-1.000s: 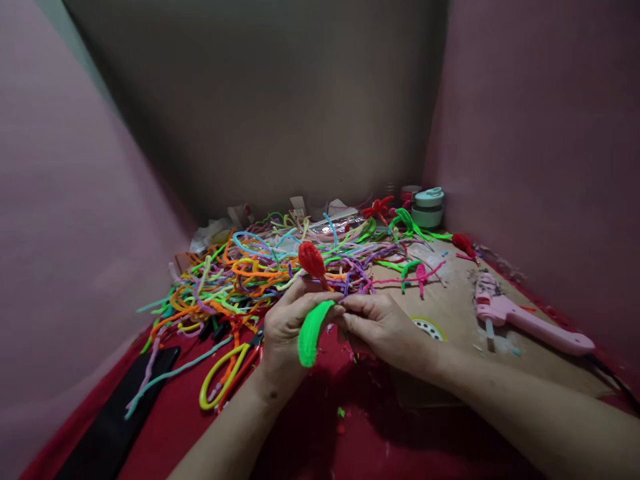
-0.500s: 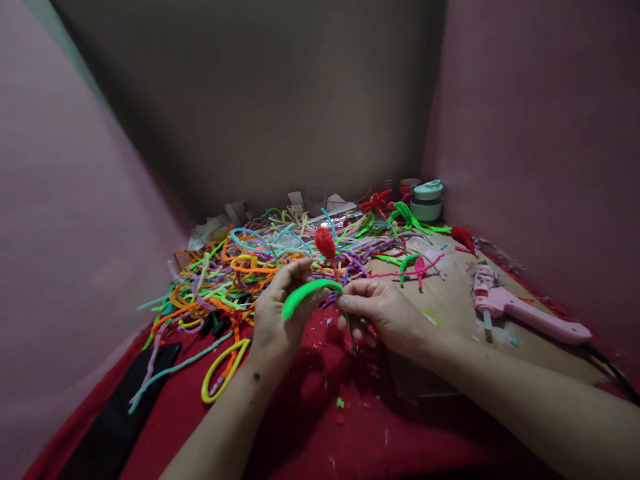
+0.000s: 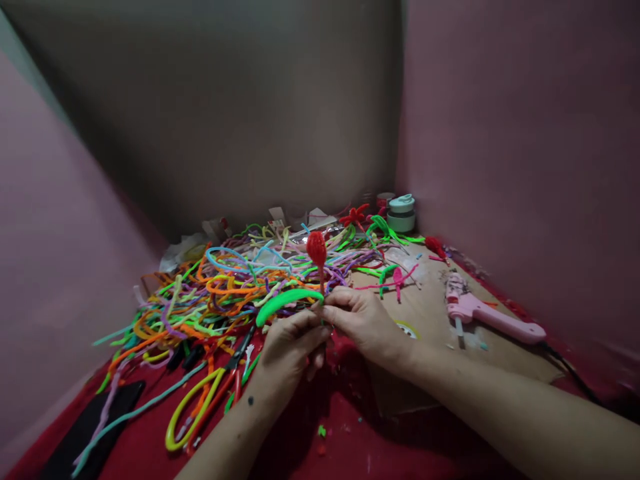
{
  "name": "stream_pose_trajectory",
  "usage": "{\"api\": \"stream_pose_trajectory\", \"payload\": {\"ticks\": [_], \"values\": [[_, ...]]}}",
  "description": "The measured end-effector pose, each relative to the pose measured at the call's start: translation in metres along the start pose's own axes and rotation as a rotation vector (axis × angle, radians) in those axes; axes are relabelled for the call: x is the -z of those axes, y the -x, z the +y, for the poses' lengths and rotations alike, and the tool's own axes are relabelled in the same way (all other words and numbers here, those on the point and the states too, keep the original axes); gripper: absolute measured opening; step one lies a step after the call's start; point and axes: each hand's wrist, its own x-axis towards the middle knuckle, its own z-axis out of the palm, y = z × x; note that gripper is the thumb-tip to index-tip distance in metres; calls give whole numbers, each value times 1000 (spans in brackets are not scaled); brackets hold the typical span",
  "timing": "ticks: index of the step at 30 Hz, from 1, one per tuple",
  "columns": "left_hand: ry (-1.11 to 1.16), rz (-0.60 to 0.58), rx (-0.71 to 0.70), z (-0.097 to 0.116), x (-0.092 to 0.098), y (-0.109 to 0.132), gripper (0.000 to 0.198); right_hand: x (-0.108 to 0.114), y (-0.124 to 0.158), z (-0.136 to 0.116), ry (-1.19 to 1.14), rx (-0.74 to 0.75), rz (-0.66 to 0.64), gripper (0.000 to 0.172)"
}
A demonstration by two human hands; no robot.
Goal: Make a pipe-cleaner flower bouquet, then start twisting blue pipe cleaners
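Upright between my hands stands a pipe-cleaner flower with a fuzzy red bud (image 3: 317, 249) on a thin stem. A bright green pipe-cleaner leaf (image 3: 285, 304) sticks out to the left from the stem. My right hand (image 3: 357, 323) pinches the stem where the leaf meets it. Just below, my left hand (image 3: 295, 343) has its fingers closed around the lower stem, which they mostly hide. Scissors with yellow handles (image 3: 193, 407) lie beside my left wrist.
A tangled heap of coloured pipe cleaners (image 3: 235, 273) spreads behind my hands. On the cardboard (image 3: 400, 393) at right rests a pink glue gun (image 3: 493, 317). A mint-lidded jar (image 3: 401, 213) stands at the back, and a black flat object (image 3: 95, 433) lies front left on red cloth.
My left hand has moved from behind the leaf down to the stem and closed on it. The view has turned slightly right, and more of the scissors shows.
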Motion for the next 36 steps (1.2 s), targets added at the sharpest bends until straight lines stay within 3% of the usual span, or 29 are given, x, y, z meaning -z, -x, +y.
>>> {"api": "stream_pose_trajectory", "payload": {"ticks": [4, 7, 11, 16, 19, 23, 28, 31, 36], "values": [[105, 63, -39, -4, 4, -6, 19, 5, -3, -9, -14, -3, -53, 14], [160, 102, -51, -9, 9, -11, 21, 24, -14, -19, 115, -78, 77, 13], [138, 126, -41, -17, 11, -17, 27, 70, -47, -24, 800, -152, 268, 23], [110, 102, -62, -19, 9, -17, 31, 116, -96, -3, 1041, -362, 318, 14], [92, 92, -56, -18, 10, -16, 32, 119, -112, 15, 1076, -442, 310, 29], [60, 119, -61, -18, 13, -17, 33, 115, -125, 25, 1059, -392, 320, 29], [49, 131, -67, -17, 12, -15, 32, 128, -132, 10, 947, -176, 335, 30], [66, 137, -43, -13, 11, -13, 32, 143, -128, -4, 861, -47, 427, 24], [98, 129, -53, -12, 10, -12, 32, 157, -110, -15, 714, 10, 578, 21]]}}
